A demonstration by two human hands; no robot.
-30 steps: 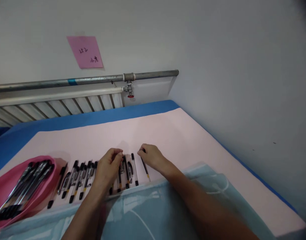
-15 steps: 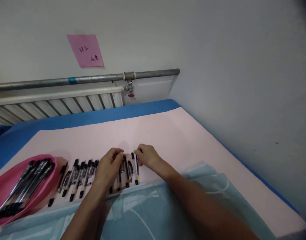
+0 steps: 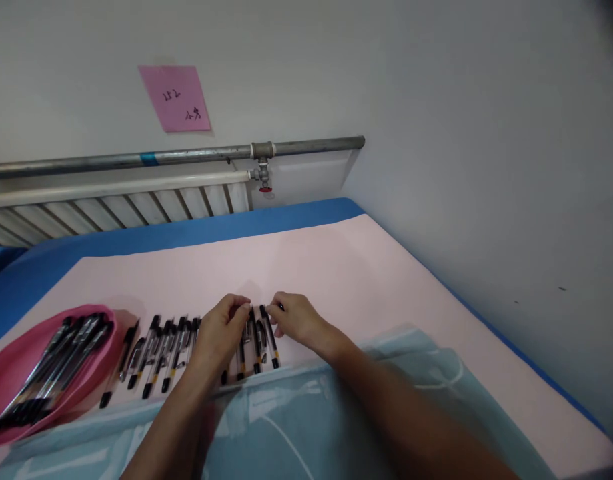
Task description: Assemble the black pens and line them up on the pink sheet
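Note:
My left hand (image 3: pixel 222 330) hovers over the row of pens, thumb and forefinger pinched together at the top end of a dark, thin pen part (image 3: pixel 255 337); what sits between the fingertips is too small to make out. My right hand (image 3: pixel 297 319) is curled closed just right of it. A small black piece (image 3: pixel 281 307) shows among its fingers, its kind unclear. Beside those fingers lies a clear-barrelled pen (image 3: pixel 271 343) with black ends. Loose black pen caps (image 3: pixel 261 335) lie between the pens. More pens (image 3: pixel 173 353) lie left of my left wrist, some hidden behind it.
At the left stands a pink basket (image 3: pixel 113 343) holding a bundle of pens (image 3: pixel 71 360). Pale pink sheeting (image 3: pixel 326 267) covers the blue table surface (image 3: pixel 286 217). Light blue fabric (image 3: pixel 306 413) lies along the front. A radiator (image 3: pixel 136 207) and pipe (image 3: pixel 196 155) run behind.
The right hand has shifted slightly, its fingers now closer to the pen at the row's right end. One dark upright length beneath those fingers no longer shows separately. The left hand keeps its pinch.

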